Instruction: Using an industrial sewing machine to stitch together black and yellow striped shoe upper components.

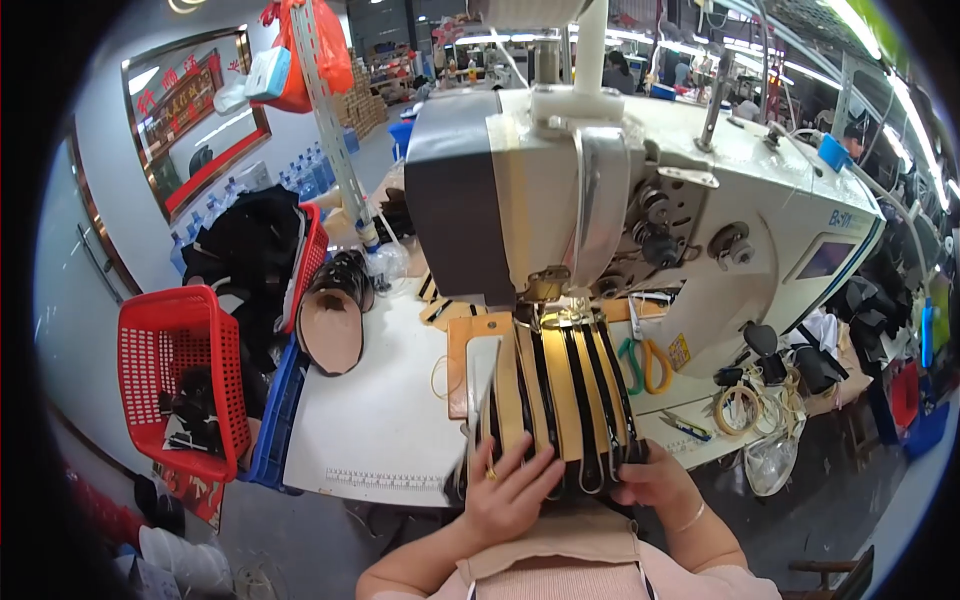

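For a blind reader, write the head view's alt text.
A person's left hand lies on tan and black strips running under a sewing machine; the right hand is at their right edge. A shoe and red basket are left of the strips, scissors right.

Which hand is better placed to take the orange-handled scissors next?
Probably the right hand: at the right edge of the striped pieces, nearer the orange-handled scissors; the left hand lies farther left.

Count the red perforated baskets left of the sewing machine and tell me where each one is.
2. The near red basket stands left of the white table; the far red basket is behind it, slightly right, heaped with black material. Others may be hidden.
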Demonstrator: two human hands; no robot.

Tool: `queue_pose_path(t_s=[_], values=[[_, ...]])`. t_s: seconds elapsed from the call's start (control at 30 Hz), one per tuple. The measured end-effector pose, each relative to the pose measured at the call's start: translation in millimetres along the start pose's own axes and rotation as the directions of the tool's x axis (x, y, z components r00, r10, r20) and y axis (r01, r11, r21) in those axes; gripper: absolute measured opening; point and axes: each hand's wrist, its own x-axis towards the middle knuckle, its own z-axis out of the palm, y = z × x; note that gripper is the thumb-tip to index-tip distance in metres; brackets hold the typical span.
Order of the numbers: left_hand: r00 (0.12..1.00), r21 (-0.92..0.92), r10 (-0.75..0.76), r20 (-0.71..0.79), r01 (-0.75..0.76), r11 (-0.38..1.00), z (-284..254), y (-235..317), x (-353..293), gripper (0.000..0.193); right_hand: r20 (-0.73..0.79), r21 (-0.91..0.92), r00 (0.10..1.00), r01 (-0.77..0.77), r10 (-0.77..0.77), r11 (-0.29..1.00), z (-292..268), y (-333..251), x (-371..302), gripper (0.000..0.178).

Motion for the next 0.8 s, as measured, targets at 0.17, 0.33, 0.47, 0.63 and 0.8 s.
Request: queue_pose_path(t_s=[0.17, 0.33, 0.47, 0.63, 0.8], values=[[0.994, 0.026, 0.094, 0.049, -0.096, 0.995, -17.2, 8.3, 13.1, 0.027, -0.075, -0.151, 0.997, -0.033, 0.021, 0.988, -5.6, -19.0, -10.7, 0.027], [0.991, 0.011, 0.093, 0.094, -0.094, 0.995, -11.8, 3.0, 10.4, 0.025, -0.044, -0.262, 0.996, -0.08, 0.071, 0.962, -26.0, -16.7, -0.1, 0.022], [0.99, 0.021, 0.067, 0.126, -0.07, 0.997, -15.0, -5.9, 23.3, 0.029, -0.087, -0.236, 0.996, -0.046, 0.026, 0.971, -14.4, -21.5, 13.3, 0.022], [0.985, 0.042, 0.087, 0.147, -0.094, 0.995, -14.9, -14.9, 30.2, 0.029, -0.006, -0.233, 0.999, 0.032, -0.035, 0.972, -15.6, -24.8, 24.7, 0.023], [0.991, 0.078, 0.08, 0.111, -0.089, 0.993, -12.2, -22.7, 41.7, 0.03, 0.025, -0.251, 0.999, 0.027, -0.021, 0.968, -21.4, -32.0, 39.7, 0.022]])
